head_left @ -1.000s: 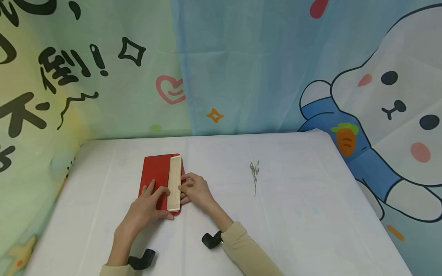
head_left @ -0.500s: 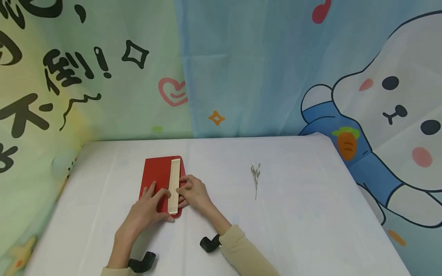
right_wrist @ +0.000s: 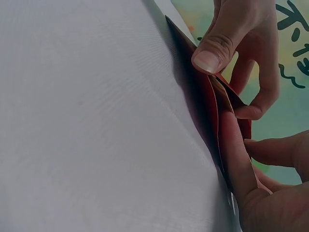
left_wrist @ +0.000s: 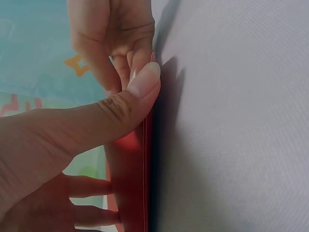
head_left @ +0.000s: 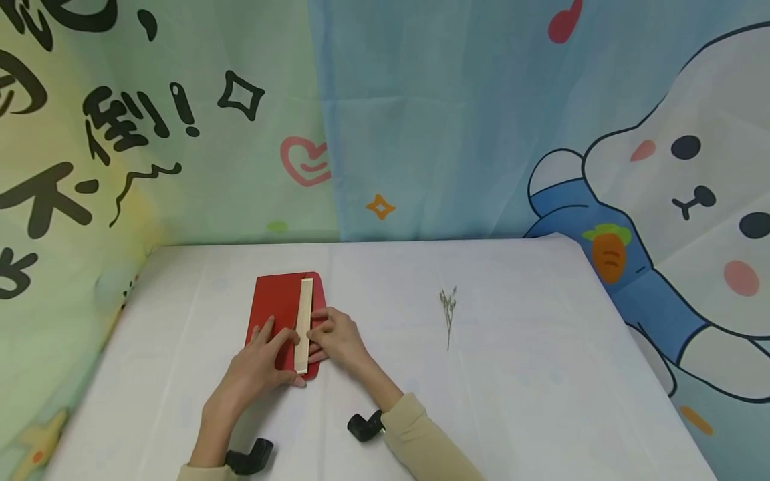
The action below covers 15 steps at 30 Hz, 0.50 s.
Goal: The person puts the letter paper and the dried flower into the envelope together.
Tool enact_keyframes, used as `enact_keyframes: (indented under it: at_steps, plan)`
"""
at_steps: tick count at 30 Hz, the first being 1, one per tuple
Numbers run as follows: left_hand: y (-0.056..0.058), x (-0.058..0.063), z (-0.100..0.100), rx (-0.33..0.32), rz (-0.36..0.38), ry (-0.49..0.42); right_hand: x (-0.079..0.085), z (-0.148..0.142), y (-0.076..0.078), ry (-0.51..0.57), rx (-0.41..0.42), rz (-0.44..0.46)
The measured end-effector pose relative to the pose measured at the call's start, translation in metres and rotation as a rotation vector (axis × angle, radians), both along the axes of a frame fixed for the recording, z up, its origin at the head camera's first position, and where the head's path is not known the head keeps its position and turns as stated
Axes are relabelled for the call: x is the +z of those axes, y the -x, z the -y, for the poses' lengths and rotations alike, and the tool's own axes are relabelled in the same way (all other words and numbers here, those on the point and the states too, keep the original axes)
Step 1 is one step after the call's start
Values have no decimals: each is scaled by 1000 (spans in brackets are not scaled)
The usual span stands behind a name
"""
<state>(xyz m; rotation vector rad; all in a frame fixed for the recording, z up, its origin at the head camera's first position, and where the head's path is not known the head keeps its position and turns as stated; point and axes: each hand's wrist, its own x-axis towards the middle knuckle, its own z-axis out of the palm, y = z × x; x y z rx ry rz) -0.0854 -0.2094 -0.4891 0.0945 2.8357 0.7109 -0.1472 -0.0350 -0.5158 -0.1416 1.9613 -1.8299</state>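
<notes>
A red envelope (head_left: pixel 278 297) lies on the white table, left of the middle, with its rounded flap open to the right. A narrow strip of cream-coloured paper (head_left: pixel 305 300) shows along the envelope's mouth; the rest is hidden inside. My left hand (head_left: pixel 257 361) holds the envelope, thumb at its near edge and index finger at the mouth's lip. My right hand (head_left: pixel 341 341) pinches the paper's right edge, thumb above and other fingers under it, over the flap. In the right wrist view, the envelope (right_wrist: pixel 212 99) gapes apart, and the right index finger (right_wrist: pixel 234 150) lies along the opening.
A small dried flower sprig (head_left: pixel 448 314) lies to the right on the white table (head_left: pixel 529 374). Black wrist cameras (head_left: pixel 365 425) sit at both wrists. A printed cloth backdrop (head_left: pixel 433 133) hangs behind the table and along its left side.
The cream paper has slid left into the red envelope, so its visible strip is narrower. My right hand has shifted slightly left with it; my left hand stays about where it was.
</notes>
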Motion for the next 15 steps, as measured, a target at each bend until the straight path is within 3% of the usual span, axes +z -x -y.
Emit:
enact_keyframes:
  at_steps: [15]
  plan:
    - [0, 2, 1, 8, 2, -17, 0, 8, -1, -3, -27, -25]
